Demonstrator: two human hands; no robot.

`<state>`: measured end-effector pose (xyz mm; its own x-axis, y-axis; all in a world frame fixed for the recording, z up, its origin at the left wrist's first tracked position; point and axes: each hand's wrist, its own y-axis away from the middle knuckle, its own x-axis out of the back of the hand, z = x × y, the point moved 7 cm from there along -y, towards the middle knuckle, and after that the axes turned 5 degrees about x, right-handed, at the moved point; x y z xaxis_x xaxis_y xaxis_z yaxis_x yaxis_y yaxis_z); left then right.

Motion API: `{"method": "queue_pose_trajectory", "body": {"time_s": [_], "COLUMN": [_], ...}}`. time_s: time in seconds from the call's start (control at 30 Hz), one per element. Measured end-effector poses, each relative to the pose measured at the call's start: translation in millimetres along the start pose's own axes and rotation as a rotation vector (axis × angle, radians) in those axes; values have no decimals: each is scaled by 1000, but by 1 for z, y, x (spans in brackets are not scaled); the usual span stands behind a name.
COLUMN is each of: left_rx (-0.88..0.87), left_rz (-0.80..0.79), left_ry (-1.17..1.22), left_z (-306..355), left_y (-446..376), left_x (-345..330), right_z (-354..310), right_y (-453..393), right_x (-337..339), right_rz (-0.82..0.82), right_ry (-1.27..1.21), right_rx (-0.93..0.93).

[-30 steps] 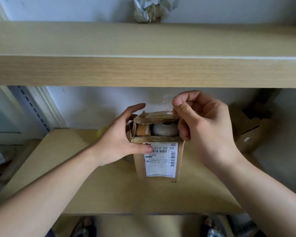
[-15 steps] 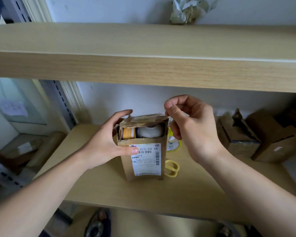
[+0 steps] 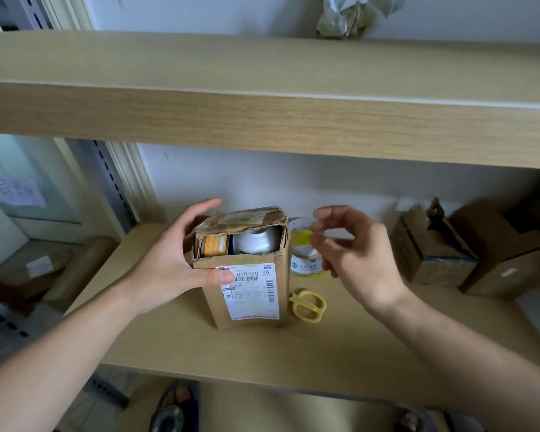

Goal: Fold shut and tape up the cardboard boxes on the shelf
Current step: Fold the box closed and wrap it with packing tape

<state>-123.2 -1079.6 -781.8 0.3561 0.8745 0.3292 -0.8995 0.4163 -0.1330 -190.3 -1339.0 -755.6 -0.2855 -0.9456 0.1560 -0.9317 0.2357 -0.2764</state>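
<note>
A small upright cardboard box (image 3: pixel 250 310) with a white shipping label stands on the wooden shelf (image 3: pixel 262 350). Its torn, taped top flap stands partly raised, showing an orange-labelled item and a white rounded item inside. My left hand (image 3: pixel 169 263) grips the box's upper left side, thumb on the front by the label, fingers behind. My right hand (image 3: pixel 356 260) hovers to the right of the box, off it, fingers loosely curled and blurred, holding nothing. It is just in front of a roll of clear tape (image 3: pixel 303 244) with a yellow-green core.
Yellow-handled scissors (image 3: pixel 309 304) lie beside the box's right foot. Two more open cardboard boxes (image 3: pixel 430 254) (image 3: pixel 505 254) stand at the shelf's right end. The upper shelf board (image 3: pixel 262 120) hangs close overhead, with crumpled paper (image 3: pixel 349 17) on it.
My right hand has let go of the box's top flap and moved right, toward the tape roll. The left hand keeps its hold. The view has shifted, showing the tape and scissors.
</note>
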Motion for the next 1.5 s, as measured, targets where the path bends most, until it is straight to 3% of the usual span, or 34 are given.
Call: {"method": "queue_pose_trajectory", "body": {"time_s": [0.13,0.37,0.7,0.87,1.1,1.5], "left_rx": [-2,-7,-7,-5,-25,-53], "left_rz": [9,-5,2,-17,-50,-46], "left_ry": [-25,-31,-29,-22,-25,-24], "left_z": [0,0,-2,3,10,20], "left_y": [4,9,9,5,-6,-20], "left_x": [5,10,9,-2,-19,-52], "right_z": [32,67,116,122,117,123], "right_y": [15,29,28,28,41,35], "right_x": [-10,-21,-19,2,43,97], "right_rz": [-116,-238,-407,-385,-287,-197], "right_ry": [312,606,905,918,940,980], "right_rx": [108,314,326,322,473,351]}}
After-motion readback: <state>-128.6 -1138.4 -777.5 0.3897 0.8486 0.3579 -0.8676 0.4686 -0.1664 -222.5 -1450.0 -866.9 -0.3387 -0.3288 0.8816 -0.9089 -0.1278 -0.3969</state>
